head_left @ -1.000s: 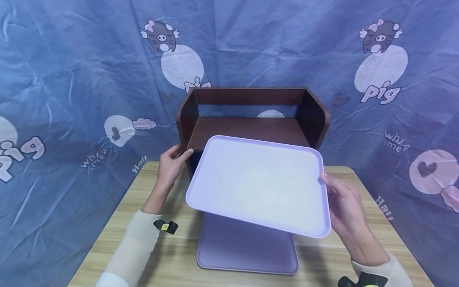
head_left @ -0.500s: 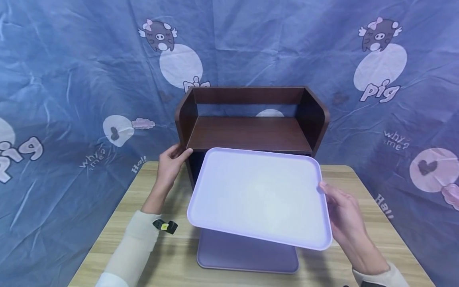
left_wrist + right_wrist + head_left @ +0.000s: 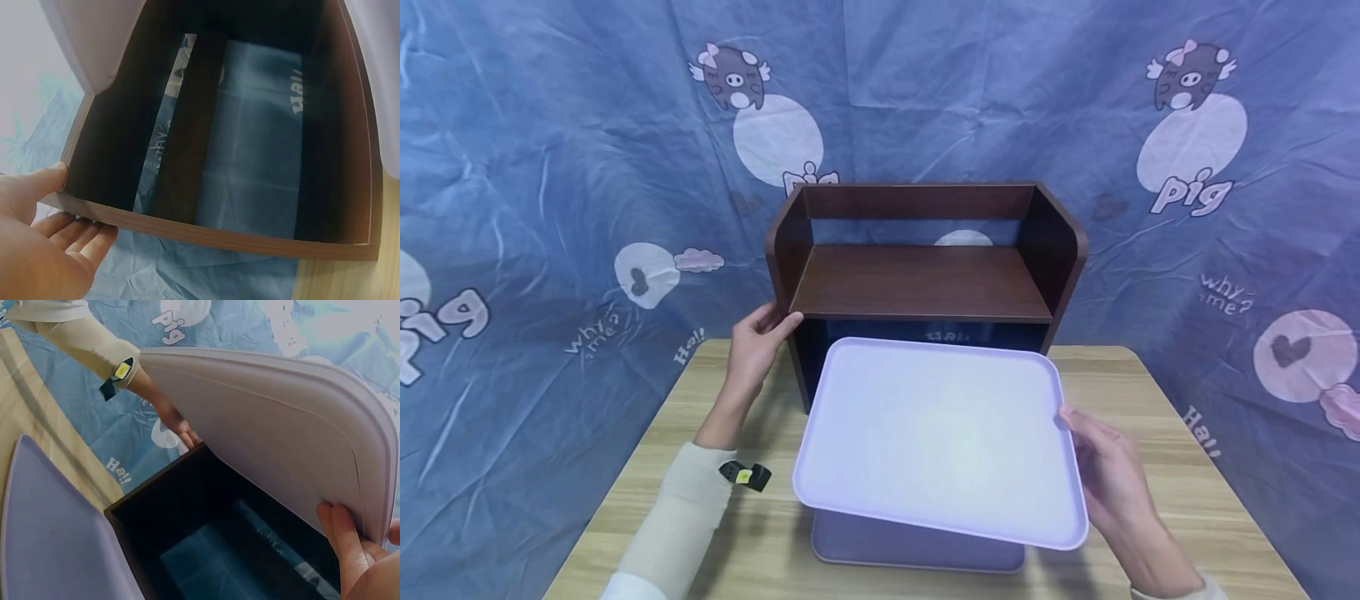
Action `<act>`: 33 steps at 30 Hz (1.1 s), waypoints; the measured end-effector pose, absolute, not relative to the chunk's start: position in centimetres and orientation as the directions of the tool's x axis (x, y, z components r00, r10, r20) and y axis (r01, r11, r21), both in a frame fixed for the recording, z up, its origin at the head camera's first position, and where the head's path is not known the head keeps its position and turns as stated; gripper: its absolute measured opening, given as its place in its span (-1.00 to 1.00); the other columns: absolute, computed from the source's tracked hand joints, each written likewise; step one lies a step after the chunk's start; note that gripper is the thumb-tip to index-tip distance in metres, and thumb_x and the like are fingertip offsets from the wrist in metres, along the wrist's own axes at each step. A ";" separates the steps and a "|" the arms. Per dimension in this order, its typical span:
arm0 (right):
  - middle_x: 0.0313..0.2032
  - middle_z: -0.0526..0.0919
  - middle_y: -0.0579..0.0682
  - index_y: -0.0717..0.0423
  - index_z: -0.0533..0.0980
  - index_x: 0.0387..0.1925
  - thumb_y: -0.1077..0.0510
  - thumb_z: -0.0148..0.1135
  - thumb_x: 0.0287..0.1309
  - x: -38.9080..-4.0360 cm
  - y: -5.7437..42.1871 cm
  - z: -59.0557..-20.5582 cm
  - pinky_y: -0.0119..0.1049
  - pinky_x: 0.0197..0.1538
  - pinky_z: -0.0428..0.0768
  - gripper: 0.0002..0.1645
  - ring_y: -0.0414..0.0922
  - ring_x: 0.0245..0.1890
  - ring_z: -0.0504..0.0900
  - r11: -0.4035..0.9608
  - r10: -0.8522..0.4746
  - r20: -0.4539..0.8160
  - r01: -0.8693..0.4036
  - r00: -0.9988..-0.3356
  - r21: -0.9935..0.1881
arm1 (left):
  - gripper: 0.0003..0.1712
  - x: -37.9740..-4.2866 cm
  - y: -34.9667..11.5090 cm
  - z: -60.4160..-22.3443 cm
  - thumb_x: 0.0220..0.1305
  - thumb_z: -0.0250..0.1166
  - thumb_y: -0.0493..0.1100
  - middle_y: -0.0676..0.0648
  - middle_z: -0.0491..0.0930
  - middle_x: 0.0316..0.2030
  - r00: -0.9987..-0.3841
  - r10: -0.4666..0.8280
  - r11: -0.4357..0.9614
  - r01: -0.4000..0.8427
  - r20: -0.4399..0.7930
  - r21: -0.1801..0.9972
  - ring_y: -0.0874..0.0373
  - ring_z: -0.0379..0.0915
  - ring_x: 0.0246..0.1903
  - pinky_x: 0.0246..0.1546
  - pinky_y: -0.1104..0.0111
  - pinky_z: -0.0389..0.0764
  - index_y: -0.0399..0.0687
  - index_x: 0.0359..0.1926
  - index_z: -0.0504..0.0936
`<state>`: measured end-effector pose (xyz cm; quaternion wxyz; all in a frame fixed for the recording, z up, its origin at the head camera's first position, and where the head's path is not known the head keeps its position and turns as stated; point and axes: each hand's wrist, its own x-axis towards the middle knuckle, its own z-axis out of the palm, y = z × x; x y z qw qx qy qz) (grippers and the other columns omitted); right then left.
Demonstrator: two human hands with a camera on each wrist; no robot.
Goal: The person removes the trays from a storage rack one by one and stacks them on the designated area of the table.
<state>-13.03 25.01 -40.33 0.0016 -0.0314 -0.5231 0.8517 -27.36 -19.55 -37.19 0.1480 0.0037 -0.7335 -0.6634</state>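
Observation:
My right hand [image 3: 1112, 467] pinches the right edge of a pale lilac tray [image 3: 936, 442], thumb at the rim and fingers under the base. The tray is tilted in front of a dark brown shelf unit [image 3: 925, 283]. With my left hand [image 3: 751, 350] I grip the unit's left side panel [image 3: 169, 228], the thumb at its front edge and the fingers along its outer face. A second lilac tray [image 3: 917, 546] lies in front of the unit; the raised one hides most of it. In the right wrist view the raised tray's underside [image 3: 269, 425] shows.
The unit stands on a light wood table [image 3: 700, 400], with an open space under its shelf board. Behind and around hangs a blue cloth [image 3: 572, 150] printed with pigs and words. A black wrist strap [image 3: 745, 475] sits on my left sleeve.
My right hand has brought the raised tray lower and nearer to me, uncovering the shelf board's front edge and hiding more of the lower tray. My left hand has stayed put.

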 end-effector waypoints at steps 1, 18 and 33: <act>-0.47 0.79 -0.17 -0.06 0.81 -0.40 0.20 0.02 0.64 -13.0 25.0 -40.5 -0.38 -0.35 0.76 -0.48 -0.25 -0.44 0.75 -0.450 0.034 -0.054 0.033 -0.998 -0.893 | -0.33 -27.4 -19.5 -37.2 0.39 0.50 -0.07 -0.24 0.60 0.37 -0.956 -0.204 0.122 0.190 0.212 0.974 0.00 0.54 0.39 0.35 0.39 0.62 -0.20 0.42 0.57; -0.52 0.73 -0.20 -0.09 0.62 -0.64 0.20 0.05 0.63 -12.7 24.7 -43.5 -0.41 -0.40 0.73 -0.40 -0.28 -0.50 0.71 -0.406 0.018 -0.073 0.059 -0.997 -0.912 | -0.33 -27.3 -19.5 -37.3 0.40 0.49 -0.06 -0.25 0.58 0.39 -0.955 -0.193 0.124 0.202 0.224 0.971 0.00 0.52 0.41 0.41 0.28 0.60 -0.22 0.43 0.56; -0.52 0.70 -0.24 -0.12 0.54 -0.67 0.17 0.07 0.63 -12.9 24.6 -45.4 -0.41 -0.38 0.74 -0.40 -0.28 -0.48 0.69 -0.403 0.005 -0.106 0.095 -0.994 -0.910 | -0.32 -27.2 -19.5 -37.2 0.39 0.49 -0.08 -0.24 0.58 0.39 -0.956 -0.191 0.104 0.207 0.224 0.973 0.00 0.51 0.42 0.37 0.33 0.62 -0.22 0.43 0.55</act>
